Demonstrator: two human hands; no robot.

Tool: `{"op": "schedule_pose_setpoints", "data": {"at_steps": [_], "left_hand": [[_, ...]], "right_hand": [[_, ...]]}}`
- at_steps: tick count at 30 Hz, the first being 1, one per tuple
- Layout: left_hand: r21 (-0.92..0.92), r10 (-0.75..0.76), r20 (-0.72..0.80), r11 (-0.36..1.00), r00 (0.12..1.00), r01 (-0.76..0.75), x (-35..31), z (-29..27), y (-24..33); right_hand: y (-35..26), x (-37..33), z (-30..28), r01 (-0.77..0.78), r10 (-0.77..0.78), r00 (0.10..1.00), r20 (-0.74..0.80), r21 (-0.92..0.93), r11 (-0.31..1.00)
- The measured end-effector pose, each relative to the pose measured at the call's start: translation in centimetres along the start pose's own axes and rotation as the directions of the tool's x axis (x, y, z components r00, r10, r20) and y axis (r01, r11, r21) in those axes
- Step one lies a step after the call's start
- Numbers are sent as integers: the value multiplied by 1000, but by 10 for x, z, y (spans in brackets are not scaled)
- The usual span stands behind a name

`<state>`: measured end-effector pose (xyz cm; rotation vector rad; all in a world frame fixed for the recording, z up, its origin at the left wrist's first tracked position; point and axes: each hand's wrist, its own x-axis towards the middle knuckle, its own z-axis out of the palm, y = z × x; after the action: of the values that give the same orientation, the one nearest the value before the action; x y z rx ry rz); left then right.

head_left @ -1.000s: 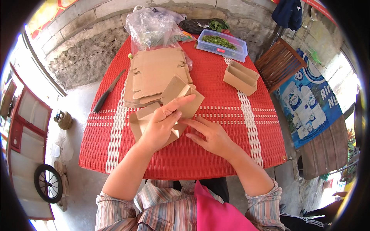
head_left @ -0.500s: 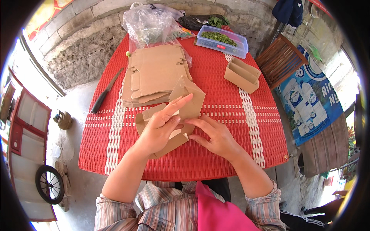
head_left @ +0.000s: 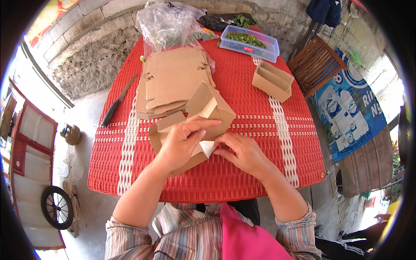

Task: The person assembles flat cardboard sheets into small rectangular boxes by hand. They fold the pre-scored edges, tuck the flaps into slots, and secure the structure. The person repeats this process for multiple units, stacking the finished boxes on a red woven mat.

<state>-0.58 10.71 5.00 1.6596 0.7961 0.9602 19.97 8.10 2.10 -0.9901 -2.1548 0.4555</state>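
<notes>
A partly folded brown cardboard box (head_left: 221, 113) lies near the front of the table, its flaps standing up and its pale inside showing. My left hand (head_left: 182, 143) reaches over the box and grips it, index finger stretched along a raised flap, thumb bent in. At the box's right corner, my right hand (head_left: 242, 155) pinches the cardboard between thumb and fingers. The parts of the box beneath my left palm are hidden. Just beyond lies a stack of flat cardboard box blanks (head_left: 173, 78).
A finished-looking cardboard box (head_left: 272, 83) stands open on the right, before a clear plastic tub (head_left: 271, 47) of chopped greens. A knife (head_left: 113, 109) rests at the left of the red woven table (head_left: 242, 182). Behind the stack sits a clear plastic bag (head_left: 167, 28).
The raised flap of the box has tilted outward to the right and opened wider. My left index finger has lowered from pointing up to lying nearly level across it.
</notes>
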Motion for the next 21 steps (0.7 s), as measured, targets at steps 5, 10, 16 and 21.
{"op": "schedule_pose_setpoints", "data": {"at_steps": [5, 10, 16, 21], "left_hand": [[14, -29, -59, 999, 998, 30, -1, 2, -4], [46, -42, -95, 998, 995, 46, 0, 5, -5], [-513, -184, -142, 854, 973, 87, 1, 14, 0], [-583, -240, -137, 804, 961, 117, 0, 17, -12]], "right_hand": [[-2, 1, 0, -27, 27, 999, 25, -27, 999], [0, 0, 2, -37, 37, 999, -15, 13, 999], [-5, 0, 5, -111, 146, 964, -221, 164, 980], [-10, 0, 8, -187, 240, 928, -286, 200, 962]]}}
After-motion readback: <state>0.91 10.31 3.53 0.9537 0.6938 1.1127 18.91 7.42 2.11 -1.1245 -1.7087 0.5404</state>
